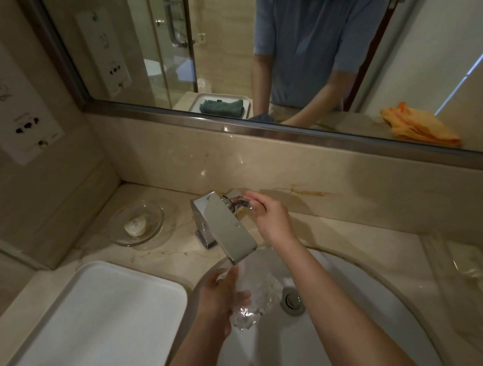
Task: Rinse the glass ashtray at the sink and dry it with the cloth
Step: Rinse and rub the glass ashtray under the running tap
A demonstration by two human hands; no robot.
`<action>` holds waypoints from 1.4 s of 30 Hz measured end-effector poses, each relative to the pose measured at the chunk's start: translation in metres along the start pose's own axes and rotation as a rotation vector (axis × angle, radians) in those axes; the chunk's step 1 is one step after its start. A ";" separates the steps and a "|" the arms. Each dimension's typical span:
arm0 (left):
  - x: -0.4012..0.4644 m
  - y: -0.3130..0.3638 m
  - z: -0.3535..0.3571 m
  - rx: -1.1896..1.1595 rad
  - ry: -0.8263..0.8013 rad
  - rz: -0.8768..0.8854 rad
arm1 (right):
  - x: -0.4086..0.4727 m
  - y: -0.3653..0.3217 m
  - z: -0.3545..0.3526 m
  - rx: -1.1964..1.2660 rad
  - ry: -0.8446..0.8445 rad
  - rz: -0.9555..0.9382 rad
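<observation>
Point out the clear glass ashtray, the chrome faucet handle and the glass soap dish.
clear glass ashtray [247, 311], head view, wet lower edge
chrome faucet handle [235, 200], head view, lever beside the fingers
glass soap dish [153, 210], head view, far rim

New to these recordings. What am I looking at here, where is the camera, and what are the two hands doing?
There is no machine: one camera on a person's head looks down at a bathroom sink. The left hand holds the glass ashtray under water running from the faucet. The right hand pinches the faucet handle. On the counter sit a soap dish and a white tray. The mirror reflects an orange cloth.
</observation>
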State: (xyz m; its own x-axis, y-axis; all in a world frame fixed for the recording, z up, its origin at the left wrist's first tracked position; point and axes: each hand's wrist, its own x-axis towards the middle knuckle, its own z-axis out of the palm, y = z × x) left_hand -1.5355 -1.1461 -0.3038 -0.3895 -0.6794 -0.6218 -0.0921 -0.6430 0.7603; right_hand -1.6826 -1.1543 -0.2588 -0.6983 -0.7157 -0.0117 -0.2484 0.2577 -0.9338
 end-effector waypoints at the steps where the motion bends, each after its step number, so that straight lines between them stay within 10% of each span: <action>1: 0.000 0.000 0.001 0.011 0.007 0.000 | -0.001 0.001 0.000 0.006 -0.008 0.006; 17: -0.006 -0.005 0.001 0.022 -0.023 -0.048 | -0.087 0.059 -0.003 0.418 -0.208 0.605; 22: 0.001 -0.013 0.002 0.148 -0.019 0.011 | -0.106 0.076 -0.001 0.993 -0.370 0.761; 32: 0.009 -0.038 0.007 1.595 -0.091 0.447 | -0.108 0.073 0.016 0.947 -0.358 0.852; 42: 0.010 -0.036 0.005 1.531 -0.187 0.415 | -0.112 0.073 0.019 0.983 -0.284 0.912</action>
State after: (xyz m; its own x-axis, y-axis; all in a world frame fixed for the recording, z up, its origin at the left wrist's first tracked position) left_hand -1.5407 -1.1281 -0.3364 -0.7120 -0.5840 -0.3898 -0.7021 0.5907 0.3977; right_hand -1.6101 -1.0679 -0.3323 -0.1663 -0.6797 -0.7144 0.8782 0.2273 -0.4207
